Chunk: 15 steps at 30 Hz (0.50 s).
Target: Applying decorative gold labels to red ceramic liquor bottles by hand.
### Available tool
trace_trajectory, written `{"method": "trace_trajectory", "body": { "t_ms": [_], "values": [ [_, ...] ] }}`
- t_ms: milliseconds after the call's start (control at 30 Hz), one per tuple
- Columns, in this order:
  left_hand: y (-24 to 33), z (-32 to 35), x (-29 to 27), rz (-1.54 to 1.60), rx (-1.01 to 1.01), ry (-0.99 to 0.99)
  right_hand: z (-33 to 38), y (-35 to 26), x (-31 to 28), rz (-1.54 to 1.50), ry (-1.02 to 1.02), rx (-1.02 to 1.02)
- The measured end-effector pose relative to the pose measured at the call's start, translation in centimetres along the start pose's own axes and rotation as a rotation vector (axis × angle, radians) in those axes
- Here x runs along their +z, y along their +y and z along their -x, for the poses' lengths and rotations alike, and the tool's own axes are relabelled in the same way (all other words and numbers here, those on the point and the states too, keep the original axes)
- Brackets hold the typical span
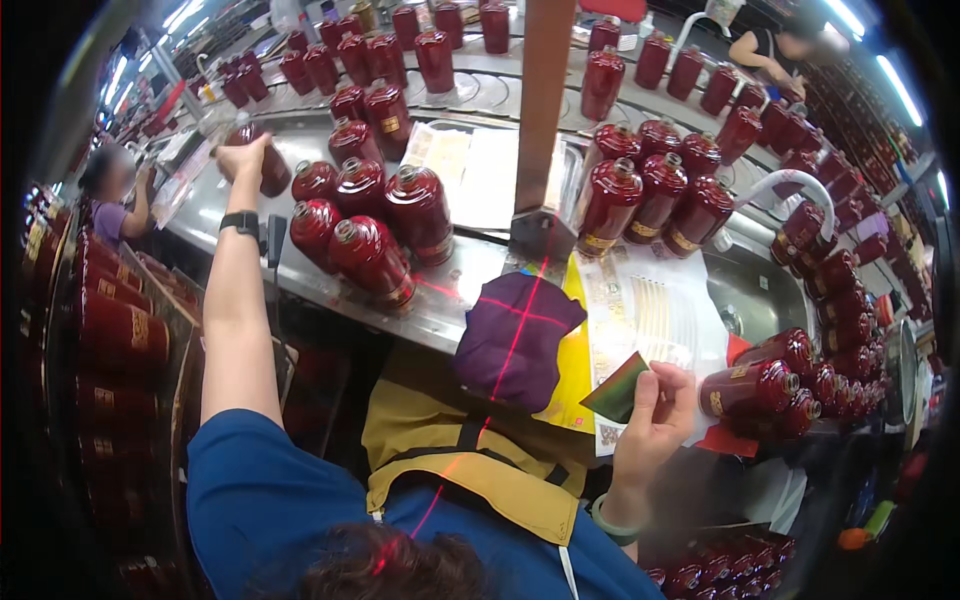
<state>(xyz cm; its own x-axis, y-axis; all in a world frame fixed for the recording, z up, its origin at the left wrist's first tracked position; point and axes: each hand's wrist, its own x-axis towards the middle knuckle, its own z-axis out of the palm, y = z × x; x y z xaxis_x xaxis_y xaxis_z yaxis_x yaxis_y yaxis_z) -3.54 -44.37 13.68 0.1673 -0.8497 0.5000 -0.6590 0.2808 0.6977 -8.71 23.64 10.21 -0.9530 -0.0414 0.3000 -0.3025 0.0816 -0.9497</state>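
Observation:
At the far left of the metal worktop, my left hand (243, 158) is closed around a dark red glossy bottle (274, 174). A small greenish square sheet (617, 391), probably a label, is pinched between the thumb and fingers of my right hand (662, 400). That hand is above white printed sheets (650, 290), with a yellow sheet (568, 372) beside them. Close in front of me a bunched purple cloth (515, 345) rests at the worktop's edge. Several similar red bottles (418, 205) stand between my hands.
A brown post (543, 110) rises from the worktop (470, 265). Further bottles (660, 185) stand right of it, near a sink (765, 290) with a white curved tap (800, 180). Some bottles lie on their sides (740, 388) at right. Other people (125, 210) work beyond.

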Motion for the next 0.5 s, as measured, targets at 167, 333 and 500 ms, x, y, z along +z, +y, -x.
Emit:
{"method": "trace_trajectory", "body": {
  "t_ms": [167,333,500],
  "values": [
    [-6.0,-0.2,4.6,-0.001,0.050,-0.172,0.7,0.3,-0.9,0.052,0.087,0.027],
    [-13.7,-8.3,-1.0,0.036,0.095,-0.224,0.1,0.5,-1.1,-0.065,0.039,0.001],
    [-4.2,-1.0,2.3,-0.305,-0.158,-0.329,-0.7,0.6,0.1,0.000,0.059,0.021]
  ]
}}
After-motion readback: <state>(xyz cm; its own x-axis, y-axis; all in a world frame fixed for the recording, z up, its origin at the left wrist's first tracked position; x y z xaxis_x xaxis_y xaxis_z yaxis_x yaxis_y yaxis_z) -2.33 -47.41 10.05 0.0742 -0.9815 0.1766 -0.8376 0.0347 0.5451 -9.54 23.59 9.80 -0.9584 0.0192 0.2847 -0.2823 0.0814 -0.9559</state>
